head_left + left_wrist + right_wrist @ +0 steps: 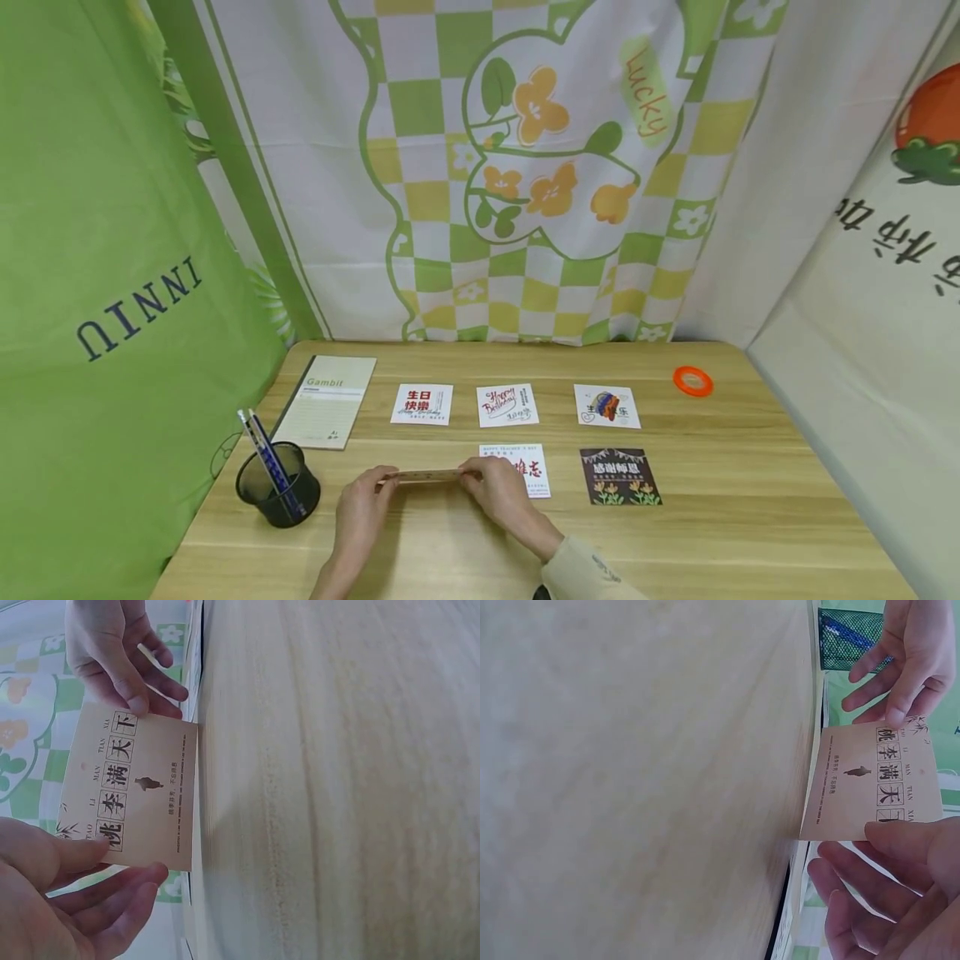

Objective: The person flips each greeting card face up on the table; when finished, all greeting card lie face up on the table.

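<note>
Between both hands stands a tan greeting card (154,780) with black Chinese characters and a small dark figure, held nearly upright over the near part of the table. My left hand (362,510) pinches its left edge between thumb and fingers. At the opposite edge my right hand (501,498) pinches it the same way. In the head view the card (427,476) shows as a thin strip. A white card with red lettering (534,468) lies behind the right hand, which covers part of it. In the right wrist view the tan card's (855,784) lower edge is close to the tabletop.
Three white birthday cards, one of them (422,404) at the left, lie in a back row. A dark card with flowers (621,477) lies front right, an orange ring (693,381) back right. Left are a notepad (330,417) and a black mesh pen cup (262,492) holding pencils.
</note>
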`<move>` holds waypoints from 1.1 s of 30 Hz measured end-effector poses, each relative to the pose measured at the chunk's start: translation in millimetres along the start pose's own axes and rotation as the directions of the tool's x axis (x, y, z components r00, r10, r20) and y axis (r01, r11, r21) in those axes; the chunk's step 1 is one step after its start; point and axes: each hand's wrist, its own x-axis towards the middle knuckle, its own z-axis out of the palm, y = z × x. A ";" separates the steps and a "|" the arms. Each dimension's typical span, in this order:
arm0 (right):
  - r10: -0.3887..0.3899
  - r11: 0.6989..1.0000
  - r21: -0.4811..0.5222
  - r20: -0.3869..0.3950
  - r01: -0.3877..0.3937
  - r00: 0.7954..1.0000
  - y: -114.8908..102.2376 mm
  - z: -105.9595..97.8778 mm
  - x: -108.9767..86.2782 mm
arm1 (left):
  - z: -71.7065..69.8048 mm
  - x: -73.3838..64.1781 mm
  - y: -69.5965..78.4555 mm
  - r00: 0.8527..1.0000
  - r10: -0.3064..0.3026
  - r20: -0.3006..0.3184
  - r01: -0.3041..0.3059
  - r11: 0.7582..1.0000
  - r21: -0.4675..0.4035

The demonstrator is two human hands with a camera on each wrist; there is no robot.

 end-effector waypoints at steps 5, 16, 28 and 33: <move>-0.010 1.000 -0.008 -0.007 0.010 1.000 0.8 0.1 -1.6 | -1.3 -0.2 0.4 1.000 0.015 -0.012 -0.015 1.000 0.008; -0.003 1.000 0.006 -0.002 0.003 1.000 1.4 -2.0 -2.2 | -2.9 1.3 1.2 0.998 -0.060 0.029 0.060 0.998 -0.028; 0.012 0.999 0.035 -0.010 -0.012 1.000 -1.2 -0.8 -2.4 | 0.3 -1.7 -3.8 0.993 -0.104 0.053 0.107 0.993 -0.040; 0.014 0.999 0.038 -0.020 -0.013 1.000 -1.5 -1.1 -1.4 | 0.6 -1.3 -3.6 0.992 -0.111 0.056 0.112 0.993 -0.025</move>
